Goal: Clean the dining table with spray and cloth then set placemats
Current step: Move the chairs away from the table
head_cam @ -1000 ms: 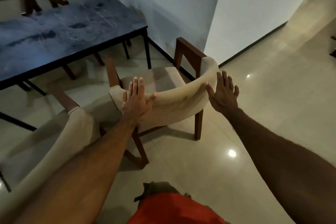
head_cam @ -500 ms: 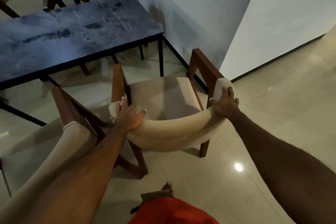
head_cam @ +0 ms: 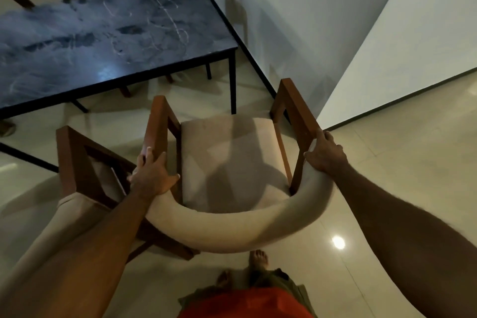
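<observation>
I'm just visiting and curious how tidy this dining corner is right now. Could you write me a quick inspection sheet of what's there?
Surface: dark marbled dining table on thin black legs, streaked and smudged, with nothing standing on it.
Job's things: spray, cloth and placemats, nothing seen.
Clutter: nothing seen on the table top.
Hands: left hand grips the left end of the chair where the padded backrest meets the wooden arm; right hand grips the right end the same way.
Cables: nothing seen.
Surroundings: second chair close on the left, more chairs beyond the table, glossy tiled floor, white wall, bare feet below.
</observation>
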